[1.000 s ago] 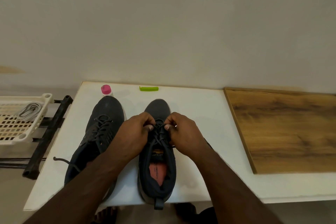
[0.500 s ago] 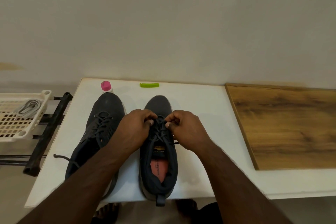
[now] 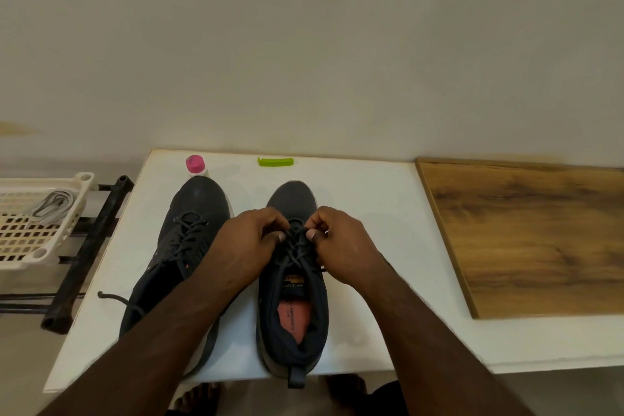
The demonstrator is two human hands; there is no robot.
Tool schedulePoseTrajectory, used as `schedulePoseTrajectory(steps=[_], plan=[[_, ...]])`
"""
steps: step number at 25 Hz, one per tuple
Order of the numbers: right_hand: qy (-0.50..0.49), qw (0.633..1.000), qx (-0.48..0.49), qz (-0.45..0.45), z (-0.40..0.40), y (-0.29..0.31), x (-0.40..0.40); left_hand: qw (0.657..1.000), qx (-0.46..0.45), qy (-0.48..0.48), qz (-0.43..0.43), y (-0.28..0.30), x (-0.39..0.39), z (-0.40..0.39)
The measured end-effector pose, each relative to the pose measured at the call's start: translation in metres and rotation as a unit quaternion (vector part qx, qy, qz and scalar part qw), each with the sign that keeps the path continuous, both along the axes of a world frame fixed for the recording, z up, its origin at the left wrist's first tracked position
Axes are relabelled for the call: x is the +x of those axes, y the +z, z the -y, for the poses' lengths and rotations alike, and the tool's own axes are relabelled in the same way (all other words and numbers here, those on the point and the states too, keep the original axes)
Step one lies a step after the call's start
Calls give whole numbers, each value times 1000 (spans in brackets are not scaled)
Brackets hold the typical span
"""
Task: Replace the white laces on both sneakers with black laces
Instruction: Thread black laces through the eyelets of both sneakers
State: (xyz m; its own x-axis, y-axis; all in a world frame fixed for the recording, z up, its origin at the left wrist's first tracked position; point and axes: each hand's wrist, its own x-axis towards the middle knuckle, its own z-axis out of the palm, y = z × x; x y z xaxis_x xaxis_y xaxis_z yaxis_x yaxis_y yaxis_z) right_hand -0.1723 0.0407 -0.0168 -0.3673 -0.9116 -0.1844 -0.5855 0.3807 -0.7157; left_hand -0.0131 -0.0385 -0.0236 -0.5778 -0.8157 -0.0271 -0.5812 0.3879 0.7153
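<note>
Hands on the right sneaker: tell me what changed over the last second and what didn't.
Very little changed. The left hand and right hand keep pinching the black lace over the right sneaker, their fingertips working it only slightly; nothing was taken hold of or let go. The left sneaker, pink-capped bottle, green clip and basket stayed put.

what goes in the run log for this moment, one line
both hands pinch black lace on right sneaker | left sneaker laced black | white laces in basket
</note>
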Motion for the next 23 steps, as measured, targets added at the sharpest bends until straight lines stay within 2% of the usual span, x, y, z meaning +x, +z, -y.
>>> schedulePoseTrajectory(steps=[8,12,15,23], plan=[[14,999,-7,-40,0,-1,4,999,-41,3,18,-5,-4,-2],[-19,999,8,32,-1,3,-3,1000,-23,17,3,-8,-3,1],[-26,998,10,64,-3,4,-6,999,-34,-6,31,-10,-6,2],[-6,1000,-1,-6,-1,2,-1,999,-33,2,23,-7,-6,3]])
